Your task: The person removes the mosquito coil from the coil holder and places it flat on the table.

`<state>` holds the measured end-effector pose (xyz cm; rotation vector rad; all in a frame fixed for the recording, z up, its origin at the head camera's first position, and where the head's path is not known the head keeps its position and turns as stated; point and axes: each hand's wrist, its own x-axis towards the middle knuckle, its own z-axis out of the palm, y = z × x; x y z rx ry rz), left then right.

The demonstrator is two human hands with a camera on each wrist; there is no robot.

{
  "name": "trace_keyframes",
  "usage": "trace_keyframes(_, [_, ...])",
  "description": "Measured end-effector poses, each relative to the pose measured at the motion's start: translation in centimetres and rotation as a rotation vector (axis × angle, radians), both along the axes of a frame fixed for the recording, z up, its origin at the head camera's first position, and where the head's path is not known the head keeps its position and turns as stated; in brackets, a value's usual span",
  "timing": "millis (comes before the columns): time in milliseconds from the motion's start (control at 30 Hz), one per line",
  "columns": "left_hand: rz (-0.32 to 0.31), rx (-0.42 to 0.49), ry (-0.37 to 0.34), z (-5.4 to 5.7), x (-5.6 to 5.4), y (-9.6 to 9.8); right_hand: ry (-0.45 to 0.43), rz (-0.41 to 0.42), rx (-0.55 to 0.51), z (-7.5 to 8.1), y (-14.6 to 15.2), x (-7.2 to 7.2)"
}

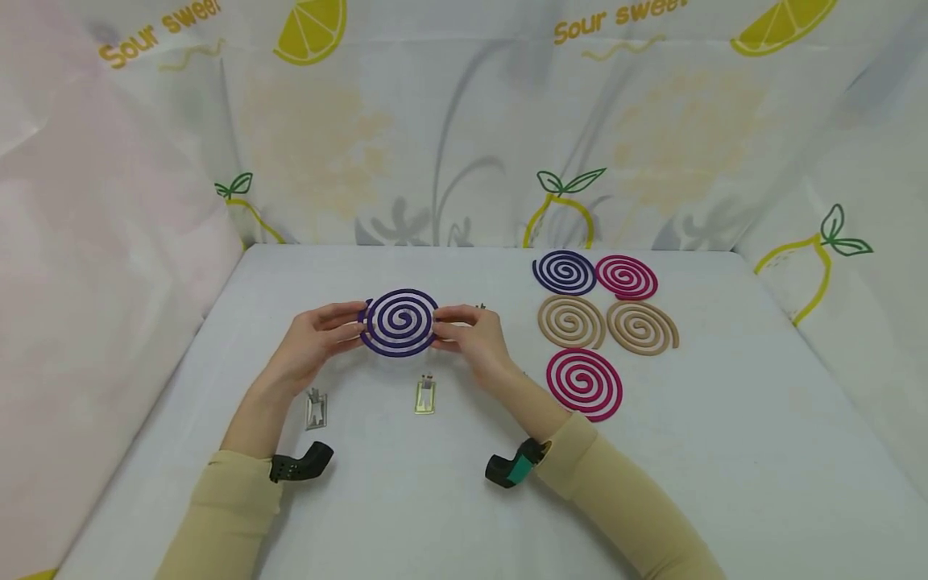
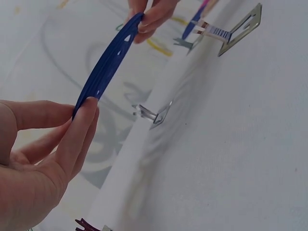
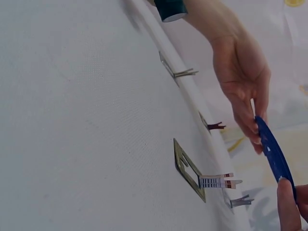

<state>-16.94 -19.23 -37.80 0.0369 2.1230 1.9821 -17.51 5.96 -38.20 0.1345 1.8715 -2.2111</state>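
A dark purple mosquito coil (image 1: 403, 322) is held up over the table between both hands, its spiral face toward the head camera. The left hand (image 1: 308, 342) pinches its left edge between thumb and fingers. On the opposite edge, the right hand (image 1: 478, 334) grips it the same way. Seen edge-on in the left wrist view, the coil (image 2: 108, 65) looks thin and slightly bowed. Below it stands a gold-framed metal coil stand (image 1: 425, 396) with upright prongs. A silver coil stand (image 1: 316, 409) is beneath the left hand.
To the right lie a purple coil (image 1: 565, 272), two pink coils, one of them a nearer pink coil (image 1: 584, 383), and two tan coils, including a tan coil (image 1: 570, 321). A dark red stand (image 3: 214, 125) shows in the right wrist view. Printed fabric (image 1: 406, 121) hangs behind the table.
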Motion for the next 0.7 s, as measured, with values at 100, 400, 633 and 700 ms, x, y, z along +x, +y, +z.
trace_keyframes(100, [0.001, -0.001, 0.002, 0.0, 0.1, 0.3, 0.001, 0.008, 0.005, 0.0, 0.4, 0.1])
trace_keyframes(400, [-0.022, 0.001, 0.011, 0.3, 0.4, 1.4, 0.023, 0.03, 0.031, 0.2, 1.8, 0.6])
trace_keyframes(633, [-0.04, 0.003, 0.01, 0.0, 0.6, 2.5, 0.057, 0.022, 0.092, -0.1, 3.1, 0.7])
trace_keyframes(700, [-0.045, 0.006, 0.008, -0.1, 0.6, 2.8, 0.064, 0.025, 0.109, -0.1, 3.6, 0.8])
